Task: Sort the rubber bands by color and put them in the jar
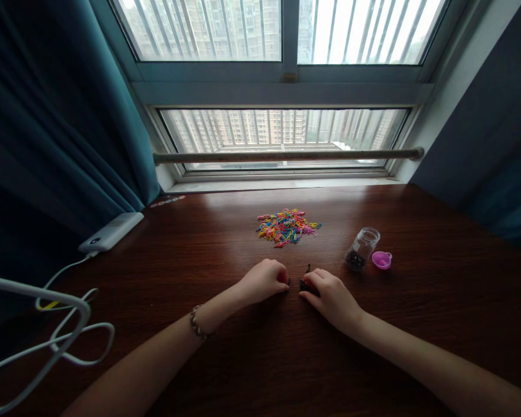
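My left hand is closed in a pinch just above the brown wooden tabletop, with a tiny dark bit showing at its fingertips. Facing it across a narrow gap, my right hand rests on the table, its thumb and bent fingers around a few small black pieces. Their exact kind is too small to tell. Beyond both hands lies a loose pile of small colourful bands in pink, yellow, blue and orange. To the right, a clear jar leans at a tilt, with small black pieces at its bottom. Beside it is a pink lid.
A white power strip lies at the left by the blue curtain. Looped white cables spread over the near left. A metal rail crosses the window behind the table.
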`<act>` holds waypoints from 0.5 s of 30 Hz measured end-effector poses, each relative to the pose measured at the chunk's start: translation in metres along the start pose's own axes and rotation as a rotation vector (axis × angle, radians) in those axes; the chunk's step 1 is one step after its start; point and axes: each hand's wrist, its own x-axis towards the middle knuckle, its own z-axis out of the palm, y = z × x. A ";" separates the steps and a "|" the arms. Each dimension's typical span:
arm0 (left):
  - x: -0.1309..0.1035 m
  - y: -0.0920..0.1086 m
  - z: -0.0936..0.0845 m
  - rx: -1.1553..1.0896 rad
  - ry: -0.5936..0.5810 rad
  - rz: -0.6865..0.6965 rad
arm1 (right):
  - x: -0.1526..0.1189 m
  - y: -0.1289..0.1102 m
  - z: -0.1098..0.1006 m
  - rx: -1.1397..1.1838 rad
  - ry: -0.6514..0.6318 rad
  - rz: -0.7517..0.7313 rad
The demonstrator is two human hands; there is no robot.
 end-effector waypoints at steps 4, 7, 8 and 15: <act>0.000 0.000 0.000 -0.022 -0.014 -0.009 | 0.008 -0.002 -0.003 -0.050 -0.074 0.016; -0.001 0.000 0.000 -0.033 -0.009 0.008 | 0.014 -0.002 -0.009 -0.039 -0.115 0.002; -0.001 -0.001 0.000 -0.036 -0.005 0.015 | 0.016 0.000 -0.012 -0.027 -0.126 -0.003; -0.002 -0.001 0.004 -0.050 0.035 0.040 | 0.028 0.022 -0.037 -0.111 -0.205 -0.156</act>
